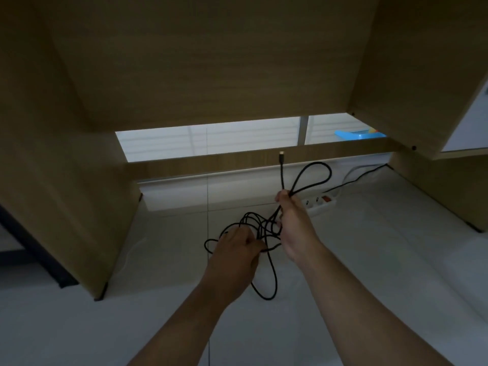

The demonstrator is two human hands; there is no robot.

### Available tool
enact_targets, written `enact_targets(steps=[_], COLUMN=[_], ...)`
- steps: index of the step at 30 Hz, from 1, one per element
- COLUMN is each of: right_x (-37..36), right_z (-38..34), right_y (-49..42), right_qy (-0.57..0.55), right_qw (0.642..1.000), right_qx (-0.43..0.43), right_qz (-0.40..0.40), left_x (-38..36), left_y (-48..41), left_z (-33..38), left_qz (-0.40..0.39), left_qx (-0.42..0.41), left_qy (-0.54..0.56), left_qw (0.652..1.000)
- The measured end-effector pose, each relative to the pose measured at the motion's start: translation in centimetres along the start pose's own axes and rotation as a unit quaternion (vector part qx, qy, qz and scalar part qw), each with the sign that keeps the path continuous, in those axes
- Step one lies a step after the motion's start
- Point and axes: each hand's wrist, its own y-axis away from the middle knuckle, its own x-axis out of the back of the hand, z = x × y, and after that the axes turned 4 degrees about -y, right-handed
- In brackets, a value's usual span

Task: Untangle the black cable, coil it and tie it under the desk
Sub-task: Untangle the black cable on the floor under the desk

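A thin black cable (272,276) lies in a tangled heap on the white tiled floor under the wooden desk (211,62). My right hand (293,220) grips a bunch of its strands; one loop and a plug end stick up above the fist. Lower and to the left, my left hand (237,249) is in the tangle with its fingers curled round several strands. A long loop of the cable trails on the floor toward me.
A white power strip (320,203) with a red switch lies on the floor behind my right hand, its own leads running right. Desk side panels stand left (79,207) and right (449,180). A low crossbar (211,161) spans the back. A blue object (356,134) lies beyond.
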Motion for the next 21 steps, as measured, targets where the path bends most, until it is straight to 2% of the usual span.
enact_targets(steps=[3, 7, 12, 13, 15, 16, 18, 19, 21], right_x=[-0.3, -0.4, 0.0, 0.0, 0.1, 0.2, 0.6, 0.8, 1.5], right_z=[0.1, 1.1, 2.2, 2.4, 2.8, 3.1, 3.7, 4.0, 4.6], right_y=[-0.8, -0.6, 1.2, 1.6, 2.3, 2.5, 2.9, 3.0, 3.1], right_qy=[0.060, 0.139, 0.271, 0.283, 0.291, 0.297, 0.310, 0.308, 0.294], right_qw=[0.998, 0.988, 0.956, 0.952, 0.948, 0.946, 0.942, 0.943, 0.950], right_qx=[0.012, -0.009, -0.042, -0.046, -0.053, -0.055, -0.057, -0.057, -0.049], right_qz=[-0.013, -0.062, -0.103, -0.108, -0.114, -0.116, -0.116, -0.113, -0.095], left_x=[0.1, 0.0, 0.5, 0.4, -0.4, -0.9, -1.6, -1.9, -2.8], left_y=[-0.1, 0.1, -0.3, -0.3, 0.1, 0.3, 1.1, 1.5, 2.1], left_z=[-0.7, -1.8, -3.4, -3.9, -4.5, -4.6, -4.2, -4.0, -3.5], left_qz=[0.027, 0.000, 0.054, 0.030, -0.086, -0.158, -0.314, -0.388, -0.480], left_qx=[0.022, 0.083, 0.216, 0.245, 0.324, 0.382, 0.472, 0.466, 0.404], left_qy=[-0.025, -0.024, -0.011, -0.022, 0.019, 0.104, 0.240, 0.238, 0.182], left_qw=[0.999, 0.996, 0.975, 0.969, 0.942, 0.904, 0.788, 0.759, 0.757])
